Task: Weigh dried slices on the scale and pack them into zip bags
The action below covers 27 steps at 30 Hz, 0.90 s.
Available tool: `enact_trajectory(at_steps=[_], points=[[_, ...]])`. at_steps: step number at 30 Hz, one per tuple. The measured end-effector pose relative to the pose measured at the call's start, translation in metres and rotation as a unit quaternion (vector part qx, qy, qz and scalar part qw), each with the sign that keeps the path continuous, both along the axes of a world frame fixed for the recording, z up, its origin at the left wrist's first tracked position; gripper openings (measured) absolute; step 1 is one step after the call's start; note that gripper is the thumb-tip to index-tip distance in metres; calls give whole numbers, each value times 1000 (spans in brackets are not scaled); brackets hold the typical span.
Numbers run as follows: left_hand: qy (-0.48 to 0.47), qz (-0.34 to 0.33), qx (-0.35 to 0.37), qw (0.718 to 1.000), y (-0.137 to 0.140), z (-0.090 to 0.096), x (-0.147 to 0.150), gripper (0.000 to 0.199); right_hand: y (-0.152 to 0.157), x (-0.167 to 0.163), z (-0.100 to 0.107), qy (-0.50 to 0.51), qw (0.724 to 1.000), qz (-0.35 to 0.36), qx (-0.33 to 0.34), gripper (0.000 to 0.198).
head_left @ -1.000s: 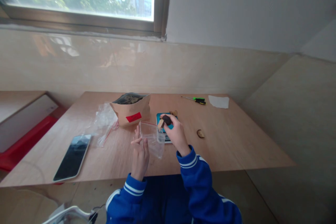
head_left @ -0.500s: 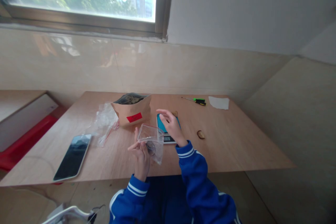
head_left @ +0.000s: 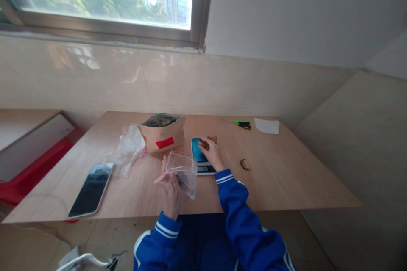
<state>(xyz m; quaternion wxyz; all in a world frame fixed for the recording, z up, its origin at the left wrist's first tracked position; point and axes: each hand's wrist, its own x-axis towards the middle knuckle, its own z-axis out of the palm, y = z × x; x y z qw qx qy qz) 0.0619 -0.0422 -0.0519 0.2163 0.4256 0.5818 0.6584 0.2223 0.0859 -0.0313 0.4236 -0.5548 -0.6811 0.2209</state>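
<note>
Above the table's near edge, the left hand pinches a clear, open-mouthed zip bag holding dark pieces.

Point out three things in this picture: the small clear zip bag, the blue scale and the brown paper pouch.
small clear zip bag [head_left: 183, 168]: head view, on its clear front wall.
blue scale [head_left: 197, 155]: head view, on the bare blue platform.
brown paper pouch [head_left: 160, 134]: head view, on its front, above the red label.
</note>
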Motion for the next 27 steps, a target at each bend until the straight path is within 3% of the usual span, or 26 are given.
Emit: enact_trajectory(at_steps=[2, 5, 8, 10, 12, 14, 16, 17, 19, 22, 25, 27], points=[[7, -5, 4, 1000, 2, 1, 2, 43, -11, -4, 19, 88, 996, 15, 2, 37], [13, -26, 7, 1000, 4, 6, 6, 43, -33, -15, 56, 190, 976, 110, -8, 44], [13, -24, 12, 1000, 7, 11, 9, 38, -50, -22, 81, 149, 962, 227, -33, 45], [12, -15, 24, 1000, 9, 14, 9, 34, -49, -20, 82, 122, 961, 244, -30, 40], [14, -7, 32, 999, 9, 15, 9, 31, -36, -13, 69, 97, 978, 183, 5, 36], [17, -1, 31, 999, 8, 15, 8, 27, -15, -1, 48, 40, 997, 62, 38, 33], [21, 3, 28, 999, 7, 15, 7, 24, 6, 14, 27, -27, 998, -51, 24, 33], [23, 6, 28, 999, 6, 15, 7, 23, 14, 21, 17, -42, 996, -75, 12, 34], [29, 12, 27, 999, 6, 15, 7, 22, 26, 32, 5, -51, 994, -92, -8, 32], [31, 19, 20, 999, 6, 14, 8, 24, 30, 39, 2, -43, 994, -97, -9, 26], [30, 13, 16, 999, 6, 11, 8, 27, 19, 31, 17, -20, 996, -86, -1, 30], [27, 6, 12, 1000, 6, 10, 8, 29, 3, 21, 36, 27, 999, -35, 8, 36]])
